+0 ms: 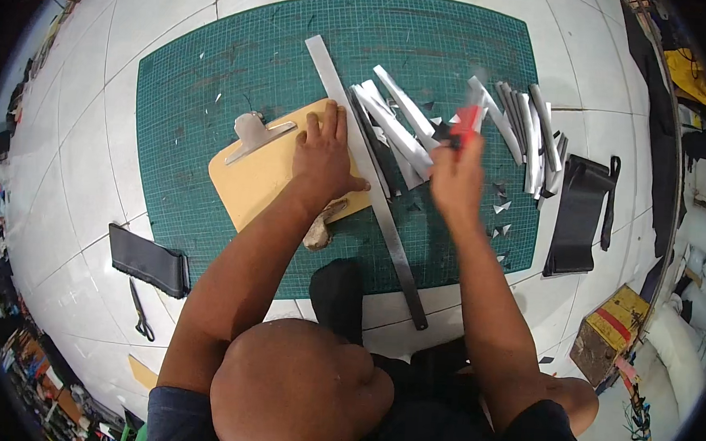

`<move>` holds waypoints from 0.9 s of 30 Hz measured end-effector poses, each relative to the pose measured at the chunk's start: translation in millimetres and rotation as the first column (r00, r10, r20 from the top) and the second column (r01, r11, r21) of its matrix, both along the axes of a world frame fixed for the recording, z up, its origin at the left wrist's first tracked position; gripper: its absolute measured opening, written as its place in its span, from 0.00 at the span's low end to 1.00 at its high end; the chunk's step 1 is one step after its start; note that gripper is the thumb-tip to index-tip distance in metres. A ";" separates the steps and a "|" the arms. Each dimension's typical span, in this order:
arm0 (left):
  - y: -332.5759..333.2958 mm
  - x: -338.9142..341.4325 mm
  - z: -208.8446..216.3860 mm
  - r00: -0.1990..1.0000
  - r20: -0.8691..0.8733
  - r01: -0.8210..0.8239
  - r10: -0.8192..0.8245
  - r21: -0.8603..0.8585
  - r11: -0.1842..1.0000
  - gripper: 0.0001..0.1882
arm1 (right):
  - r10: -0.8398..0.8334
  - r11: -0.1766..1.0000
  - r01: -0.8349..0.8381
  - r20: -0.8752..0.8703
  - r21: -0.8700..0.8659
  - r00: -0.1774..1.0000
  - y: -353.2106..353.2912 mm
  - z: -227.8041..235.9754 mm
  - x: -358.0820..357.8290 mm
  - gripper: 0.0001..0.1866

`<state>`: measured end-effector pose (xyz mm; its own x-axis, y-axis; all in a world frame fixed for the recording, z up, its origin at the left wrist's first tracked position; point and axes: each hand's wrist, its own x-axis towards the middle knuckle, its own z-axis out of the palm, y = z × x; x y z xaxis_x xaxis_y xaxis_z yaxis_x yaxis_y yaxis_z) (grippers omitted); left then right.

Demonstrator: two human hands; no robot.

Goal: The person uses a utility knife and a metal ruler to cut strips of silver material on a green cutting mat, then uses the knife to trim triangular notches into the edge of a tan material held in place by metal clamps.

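Observation:
My left hand (322,154) lies with its fingers spread on a tan clipboard (250,178) with a metal clip. The thumb reaches the long steel ruler (396,243), which slants along the board's right edge. In my right hand (456,182) is a red and black utility knife (466,122), held above the mat right of the ruler; its blade end is blurred. Between ruler and knife lie white strips (391,130) over dark material. Several grey and white strips (532,134) are bunched farther right. Small triangular offcuts (502,207) are scattered about. Everything rests on a green cutting mat (241,60).
Folded black material (578,218) lies on the tiles right of the mat, and another black piece (148,260) at the left. Scissors (142,311) lie below that piece. A worn yellow box (612,325) stands at the lower right.

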<state>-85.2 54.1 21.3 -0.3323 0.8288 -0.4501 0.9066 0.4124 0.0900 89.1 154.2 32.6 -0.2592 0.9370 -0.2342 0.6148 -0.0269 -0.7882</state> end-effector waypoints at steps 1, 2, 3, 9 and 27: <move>-1.7 -1.0 -0.4 1.000 -0.006 -0.007 0.007 0.024 1.000 0.69 | 0.221 0.974 -0.226 0.171 0.009 0.960 -9.5 12.4 -13.6 0.16; -1.0 0.5 -1.9 1.000 -0.005 -0.010 0.011 0.054 0.998 0.67 | 0.388 0.920 -0.391 0.145 -0.005 0.910 -17.1 13.5 -23.7 0.17; -1.5 1.3 -6.8 1.000 -0.005 -0.006 0.007 0.057 0.998 0.67 | 0.491 0.871 -0.469 0.231 -0.145 0.840 -25.0 18.2 -40.8 0.17; 2.5 5.4 -15.0 1.000 -0.021 0.018 -0.017 0.070 0.997 0.57 | 0.555 0.819 -0.570 0.349 -0.070 0.755 -22.5 -4.1 -76.3 0.16; 7.3 5.0 -1.5 0.999 0.011 -0.032 0.032 -0.023 0.999 0.70 | 0.664 0.743 -0.537 0.347 -0.398 0.662 -55.1 20.0 2.2 0.12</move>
<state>-80.2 61.4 19.9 -0.3533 0.8072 -0.4728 0.8919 0.4432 0.0902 91.3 99.1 52.6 -0.5528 0.5062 -0.6620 0.8333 0.3276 -0.4453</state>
